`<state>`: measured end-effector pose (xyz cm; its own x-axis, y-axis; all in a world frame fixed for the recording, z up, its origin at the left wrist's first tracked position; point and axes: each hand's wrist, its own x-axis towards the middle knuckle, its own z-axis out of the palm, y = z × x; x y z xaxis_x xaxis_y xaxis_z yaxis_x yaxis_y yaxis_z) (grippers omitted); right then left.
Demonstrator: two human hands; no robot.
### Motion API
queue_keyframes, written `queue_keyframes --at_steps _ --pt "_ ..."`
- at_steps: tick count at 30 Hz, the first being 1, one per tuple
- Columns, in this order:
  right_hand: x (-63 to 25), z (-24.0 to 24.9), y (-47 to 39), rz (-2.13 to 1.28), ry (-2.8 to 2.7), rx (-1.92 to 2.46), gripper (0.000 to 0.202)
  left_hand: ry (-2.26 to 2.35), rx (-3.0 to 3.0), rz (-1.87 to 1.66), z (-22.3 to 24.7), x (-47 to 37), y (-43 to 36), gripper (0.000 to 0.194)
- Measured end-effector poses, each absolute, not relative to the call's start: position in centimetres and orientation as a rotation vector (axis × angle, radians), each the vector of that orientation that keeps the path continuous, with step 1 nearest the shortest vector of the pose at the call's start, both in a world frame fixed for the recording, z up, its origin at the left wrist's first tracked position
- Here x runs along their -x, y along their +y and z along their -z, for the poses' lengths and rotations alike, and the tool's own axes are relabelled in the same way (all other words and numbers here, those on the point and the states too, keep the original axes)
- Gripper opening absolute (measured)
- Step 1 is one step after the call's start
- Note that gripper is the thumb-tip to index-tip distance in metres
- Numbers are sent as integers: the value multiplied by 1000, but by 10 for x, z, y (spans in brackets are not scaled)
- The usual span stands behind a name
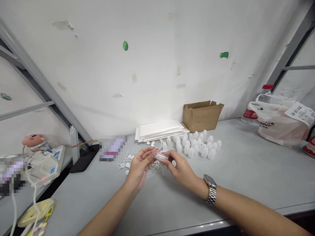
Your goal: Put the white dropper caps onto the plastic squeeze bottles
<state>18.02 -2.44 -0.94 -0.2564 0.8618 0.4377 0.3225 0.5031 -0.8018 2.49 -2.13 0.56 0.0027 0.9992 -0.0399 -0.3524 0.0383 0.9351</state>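
My left hand (142, 165) and my right hand (182, 169) meet above the grey table, both closed on a small translucent plastic bottle (161, 156) lying sideways between them. The right thumb and fingers pinch its right end. At its left end are the left fingertips, which partly hide it; whether they also hold a small white part, I cannot make out. Below and left of my hands are loose white caps with thin cords (155, 167) and a further scatter of small white caps (122, 165). Several translucent white bottles (194, 143) stand upright in a cluster to the right.
Behind the bottles are a stack of white padded envelopes (159, 130) and an open cardboard box (203, 117). A plastic bag (275, 127) and a red-capped bottle (250, 114) stand far right. To the left are a black phone (83, 159) and a power strip (49, 165) with cables.
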Motion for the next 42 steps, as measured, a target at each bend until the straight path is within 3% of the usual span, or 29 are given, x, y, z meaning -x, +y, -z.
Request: queue_keyframes --at_steps 5,8,12,16,19,24,32,35,38,42 --pt "-180 14 -30 -579 -1800 897 12 861 -828 -1362 -3 -33 -28 26" --pt "-178 10 -32 -670 -1752 866 13 858 -896 -1371 -4 -33 -30 25" --pt "-178 1 -27 -1249 -1538 879 24 896 -993 -1401 -3 -31 -28 27" --pt "-182 2 -16 -1935 -1213 573 30 896 -1041 -1361 -2 -32 -27 28" --pt "-184 4 -11 -2138 -1042 444 26 886 -1070 -1316 -6 -34 -31 27" --pt "-183 -5 -13 -1764 -1339 671 30 954 -1017 -1396 -12 -31 -32 26" --pt "-183 9 -24 -387 -1933 784 21 852 -945 -1373 -10 -35 -33 22" --pt "-183 12 -27 -225 -1978 730 23 827 -968 -1354 -8 -35 -34 23" --pt "-182 4 -26 -628 -1868 824 21 838 -1005 -1326 -6 -33 -31 24" --pt "-184 -6 -19 -1684 -1475 741 33 853 -1094 -1286 -7 -29 -28 24"
